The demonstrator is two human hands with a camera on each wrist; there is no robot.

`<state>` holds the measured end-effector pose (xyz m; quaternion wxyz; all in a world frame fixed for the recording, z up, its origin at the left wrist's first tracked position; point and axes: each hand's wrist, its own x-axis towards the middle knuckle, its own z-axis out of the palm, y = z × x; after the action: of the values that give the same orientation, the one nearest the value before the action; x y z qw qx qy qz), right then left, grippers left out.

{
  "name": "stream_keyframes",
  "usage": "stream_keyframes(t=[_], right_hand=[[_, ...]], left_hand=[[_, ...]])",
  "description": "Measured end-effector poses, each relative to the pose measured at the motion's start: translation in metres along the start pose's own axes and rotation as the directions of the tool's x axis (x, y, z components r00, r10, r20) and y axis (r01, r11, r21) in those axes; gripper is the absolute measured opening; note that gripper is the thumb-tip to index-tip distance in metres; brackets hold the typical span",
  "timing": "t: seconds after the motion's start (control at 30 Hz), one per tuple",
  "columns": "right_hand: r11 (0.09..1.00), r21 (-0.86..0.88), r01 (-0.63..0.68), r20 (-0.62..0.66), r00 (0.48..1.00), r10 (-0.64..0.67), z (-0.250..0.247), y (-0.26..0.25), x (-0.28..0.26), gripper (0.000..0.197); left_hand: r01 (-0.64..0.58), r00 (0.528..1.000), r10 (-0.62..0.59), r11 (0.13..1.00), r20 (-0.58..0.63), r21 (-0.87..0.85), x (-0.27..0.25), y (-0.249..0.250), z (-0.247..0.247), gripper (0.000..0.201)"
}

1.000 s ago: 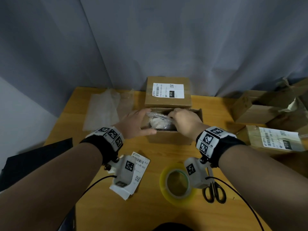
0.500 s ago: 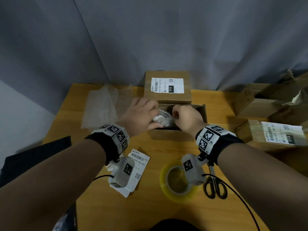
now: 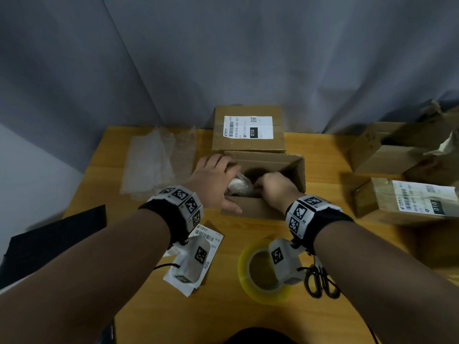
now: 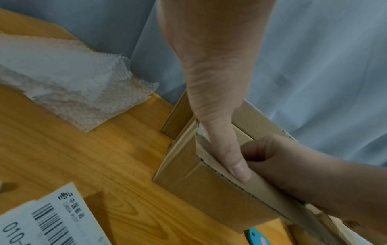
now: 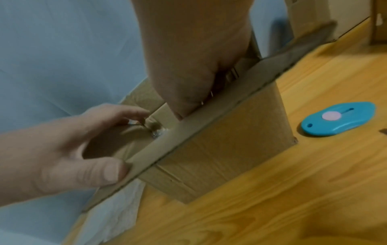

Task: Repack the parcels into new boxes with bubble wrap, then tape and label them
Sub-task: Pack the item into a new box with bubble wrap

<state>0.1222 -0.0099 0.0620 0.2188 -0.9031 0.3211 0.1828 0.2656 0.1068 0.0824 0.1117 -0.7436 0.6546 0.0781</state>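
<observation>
Bubble-wrapped white item (image 3: 240,185) sits in open brown box (image 3: 296,170); left hand (image 3: 214,180) spread, right hand (image 3: 275,186) curled inside.

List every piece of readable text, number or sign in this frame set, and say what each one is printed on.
"010-010-L30-551" and "010": white label on the sealed brown cardboard box at the table's back.
"010": white label on the taped brown box at right; its other digits are too blurred.
"CHINA POST", "010-" beneath a barcode: loose white shipping label on the table; head view shows "-551".
QR codes and small print: unreadable.
Wristband square markers: patterns, not text.
</observation>
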Motion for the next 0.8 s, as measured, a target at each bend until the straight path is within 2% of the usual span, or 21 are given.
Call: stream_keyframes(t=[0.07, 0.17, 0.2, 0.3, 0.33, 0.43, 0.5, 0.57, 0.6, 0.67, 0.8], right_hand=[[1.000, 0.019, 0.002, -0.007, 1.000, -0.002, 0.000, 0.002, 0.000, 0.031], [0.997, 0.003, 0.080, -0.196, 0.978, -0.078, -0.011, 0.005, -0.008, 0.032], [0.996, -0.012, 0.087, -0.175, 0.981, -0.088, -0.014, 0.005, -0.012, 0.033], [0.999, 0.054, -0.003, 0.115, 0.993, -0.003, -0.015, 0.001, -0.021, 0.055], [0.996, 0.090, -0.012, 0.123, 0.992, 0.001, -0.014, 0.000, -0.023, 0.056], [0.989, 0.098, 0.109, -0.117, 0.988, -0.097, -0.020, -0.007, -0.027, 0.033], [0.976, 0.113, 0.188, -0.270, 0.951, -0.152, -0.028, -0.020, -0.030, 0.023], [0.961, 0.135, 0.242, -0.365, 0.914, -0.178, -0.037, -0.038, -0.032, 0.021], [0.956, 0.134, 0.262, -0.395, 0.899, -0.191, -0.041, -0.048, -0.033, 0.022], [0.941, 0.131, 0.312, -0.429, 0.874, -0.230, -0.046, -0.067, -0.031, 0.023], [0.912, 0.149, 0.383, -0.426, 0.857, -0.291, -0.045, -0.106, -0.018, 0.024]], left_hand=[[-0.010, 0.999, 0.009, 1.000, 0.042, 0.020, 0.001, -0.001, 0.001, 0.106], [-0.020, 0.997, 0.018, 0.999, 0.073, 0.028, 0.001, 0.000, 0.001, 0.101], [-0.021, 0.997, 0.019, 0.999, 0.075, 0.030, 0.000, 0.001, 0.001, 0.100], [-0.002, 1.000, 0.002, 1.000, 0.027, -0.015, -0.003, 0.002, -0.001, 0.089], [0.011, 1.000, -0.012, 0.999, -0.012, -0.044, -0.004, 0.003, -0.004, 0.082], [0.081, 0.985, -0.108, 0.978, -0.133, -0.192, -0.014, 0.001, -0.015, 0.059], [0.114, 0.954, -0.206, 0.922, -0.219, -0.371, -0.023, -0.010, -0.019, 0.050], [0.141, 0.917, -0.288, 0.881, -0.275, -0.452, -0.033, -0.030, -0.017, 0.047], [0.195, 0.909, -0.336, 0.865, -0.245, -0.462, -0.038, -0.042, -0.014, 0.045], [0.350, 0.893, -0.438, 0.822, -0.104, -0.449, -0.051, -0.067, -0.003, 0.041], [0.517, 0.850, -0.509, 0.753, 0.137, -0.407, -0.072, -0.111, 0.028, 0.042]])
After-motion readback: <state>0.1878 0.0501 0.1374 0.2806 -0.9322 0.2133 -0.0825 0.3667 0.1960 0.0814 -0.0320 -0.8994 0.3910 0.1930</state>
